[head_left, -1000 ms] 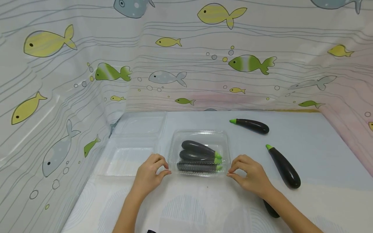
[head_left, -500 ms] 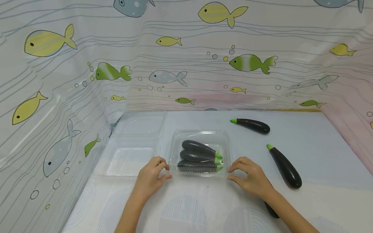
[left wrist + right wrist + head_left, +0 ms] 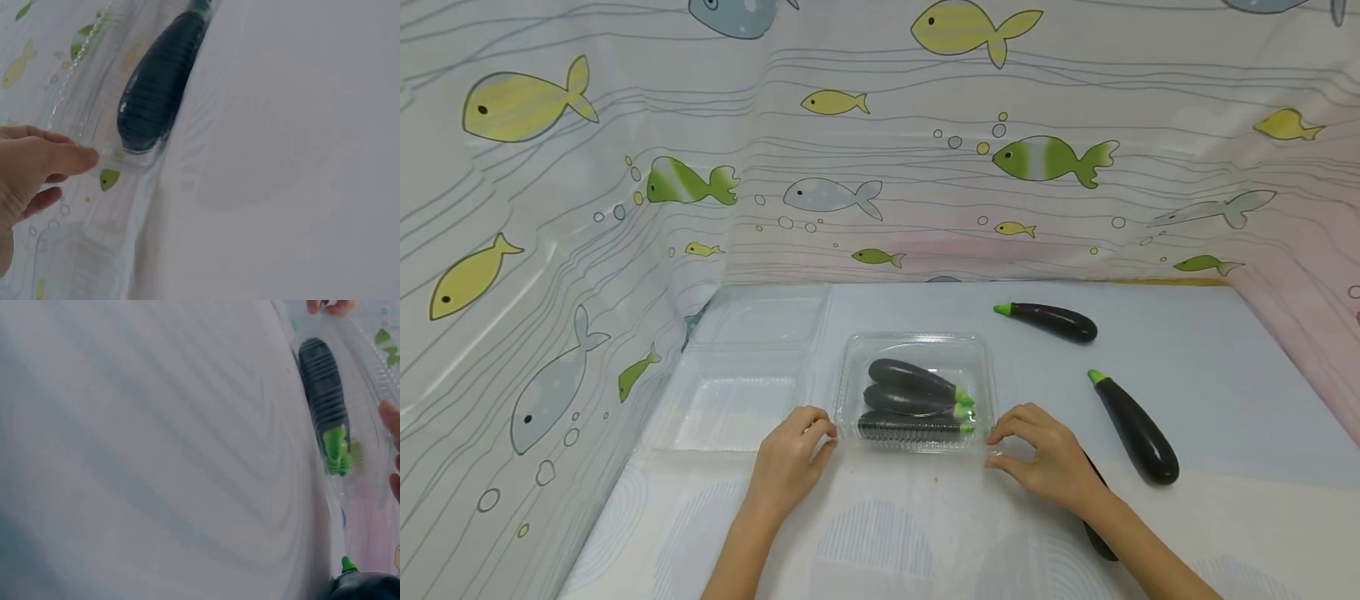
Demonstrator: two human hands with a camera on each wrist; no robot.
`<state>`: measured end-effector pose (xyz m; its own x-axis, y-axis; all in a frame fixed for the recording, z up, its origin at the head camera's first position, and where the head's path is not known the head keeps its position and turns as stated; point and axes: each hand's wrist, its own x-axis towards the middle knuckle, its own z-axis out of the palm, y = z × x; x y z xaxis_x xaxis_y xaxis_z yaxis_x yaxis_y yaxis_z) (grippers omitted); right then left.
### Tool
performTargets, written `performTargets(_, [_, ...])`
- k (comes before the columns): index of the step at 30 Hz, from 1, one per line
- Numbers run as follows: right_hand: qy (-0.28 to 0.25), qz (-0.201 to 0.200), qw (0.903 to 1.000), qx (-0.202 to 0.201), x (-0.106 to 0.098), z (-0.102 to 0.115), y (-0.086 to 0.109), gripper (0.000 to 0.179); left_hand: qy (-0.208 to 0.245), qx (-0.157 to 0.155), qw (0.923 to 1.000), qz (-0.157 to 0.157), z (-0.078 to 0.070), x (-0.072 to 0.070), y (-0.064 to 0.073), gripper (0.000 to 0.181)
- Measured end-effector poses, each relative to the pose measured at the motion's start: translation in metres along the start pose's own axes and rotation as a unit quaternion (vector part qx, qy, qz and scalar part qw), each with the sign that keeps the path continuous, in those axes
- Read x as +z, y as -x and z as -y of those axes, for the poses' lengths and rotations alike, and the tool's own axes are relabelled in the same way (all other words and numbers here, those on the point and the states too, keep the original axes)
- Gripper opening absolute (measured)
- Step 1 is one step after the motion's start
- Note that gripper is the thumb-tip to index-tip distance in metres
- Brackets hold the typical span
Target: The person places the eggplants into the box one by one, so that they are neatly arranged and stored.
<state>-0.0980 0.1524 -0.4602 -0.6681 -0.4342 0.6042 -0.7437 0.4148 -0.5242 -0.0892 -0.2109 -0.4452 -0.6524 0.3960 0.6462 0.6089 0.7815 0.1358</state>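
A clear plastic clamshell box (image 3: pixel 916 339) lies closed in the middle of the table. Inside are three toy eggplants (image 3: pixel 910 379) with green stems, the nearest one (image 3: pixel 324 387) seen through the ribbed front wall. At the box's front left corner is my left hand (image 3: pixel 792 458); in the left wrist view its index fingertip (image 3: pixel 87 157) is right at the corner and the thumb stands apart below. My right hand (image 3: pixel 1037 450) is at the front right corner, with a gap between thumb and bent fingers. Neither hand grips the box.
Left of the box, a second clear clamshell (image 3: pixel 733 392) lies spread open. On the right are loose eggplants: one at the back (image 3: pixel 1052 322), one further forward (image 3: pixel 1137 429), and one (image 3: pixel 1099 540) partly hidden beneath the right forearm. A fish-print curtain (image 3: pixel 925 167) hangs behind.
Both hands have eased off the front corners, thumb and fingers parting from their pinch. The box and the eggplants have stayed in place.
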Motion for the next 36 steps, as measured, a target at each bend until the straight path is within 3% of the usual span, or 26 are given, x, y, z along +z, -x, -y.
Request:
performTargets(8, [-0.001, 0.007, 0.9999, 0.015, 0.0, 0.002, 0.001, 0.03, 0.015, 0.005, 0.9997, -0.017, -0.001, -0.001, -0.001, 0.031])
performTargets(13, [0.0, 0.007, 0.9998, 0.017, 0.0, 0.002, 0.001, 0.024, 0.017, -0.005, 0.9998, -0.007, -0.001, -0.001, 0.001, 0.035])
performTargets(20, [0.009, -0.011, 0.9994, 0.032, 0.001, 0.004, 0.001, 0.026, 0.056, -0.088, 0.994, 0.033, 0.0, -0.006, 0.006, 0.047])
performTargets(28, [0.018, -0.045, 0.997, 0.06, 0.002, 0.005, 0.001, 0.055, 0.084, -0.186, 0.9781, 0.042, 0.005, -0.014, 0.012, 0.07])
performTargets(33, [0.022, -0.058, 0.9962, 0.061, 0.001, 0.005, -0.001, 0.058, 0.069, -0.227, 0.969, 0.069, 0.009, -0.02, 0.017, 0.086])
performTargets(36, [0.032, -0.055, 0.9946, 0.082, 0.002, 0.006, -0.002, 0.064, 0.045, -0.244, 0.964, 0.095, 0.012, -0.023, 0.022, 0.092])
